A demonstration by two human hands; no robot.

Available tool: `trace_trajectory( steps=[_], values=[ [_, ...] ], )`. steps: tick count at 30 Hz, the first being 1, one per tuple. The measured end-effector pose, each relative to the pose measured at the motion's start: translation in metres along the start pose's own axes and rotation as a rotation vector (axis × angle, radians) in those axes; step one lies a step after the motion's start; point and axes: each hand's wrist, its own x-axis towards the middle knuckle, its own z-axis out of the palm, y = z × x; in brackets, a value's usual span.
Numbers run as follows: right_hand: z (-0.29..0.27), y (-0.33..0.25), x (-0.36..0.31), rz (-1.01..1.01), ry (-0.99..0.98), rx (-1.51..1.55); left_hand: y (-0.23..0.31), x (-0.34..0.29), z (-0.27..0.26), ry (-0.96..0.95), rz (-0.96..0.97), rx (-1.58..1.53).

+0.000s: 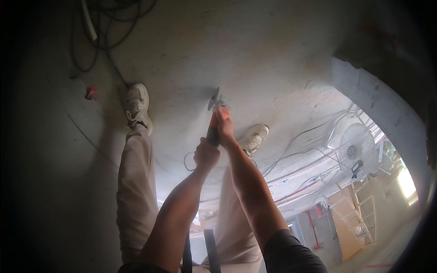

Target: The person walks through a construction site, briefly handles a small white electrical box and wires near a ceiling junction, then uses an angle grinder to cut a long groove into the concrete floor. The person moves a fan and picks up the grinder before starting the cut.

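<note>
My two hands are closed around an orange and black angle grinder (213, 132), held out in front of me between my feet. My right hand (224, 127) grips the orange body near its head. Lower down, my left hand (207, 153) wraps round the black rear end. The thin grinder disc (213, 98) stands on edge at the far end, close to the grey concrete surface (255, 68). Whether the disc touches that surface I cannot tell. Pale haze hangs around the disc. A thin dark cord (186, 161) curves out beside my left hand.
My left shoe (137, 105) and right shoe (255, 138) flank the grinder. Coiled black cable (107, 45) lies at the far left, near a small red object (91, 93). Rightward stand a large round fan (353, 148), loose wires, a board (344, 223) and a pale frame (365, 211).
</note>
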Motion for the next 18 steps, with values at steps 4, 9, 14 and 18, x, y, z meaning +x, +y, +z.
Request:
trace_trajectory(
  steps=[4, 9, 14, 18],
  values=[
    [-0.001, -0.008, 0.000, 0.008, 0.057, -0.041, 0.007, -0.001, 0.000, -0.011, -0.023, -0.016],
    [-0.006, -0.023, -0.006, -0.056, 0.022, -0.094, 0.016, -0.006, 0.000, -0.005, -0.024, -0.049],
    [-0.002, -0.028, -0.004, -0.048, 0.014, -0.083, 0.023, -0.011, -0.007, 0.011, -0.027, -0.070],
    [-0.005, -0.036, 0.006, -0.101, 0.037, -0.096, 0.033, -0.005, -0.011, 0.013, 0.017, -0.029]
  ],
)
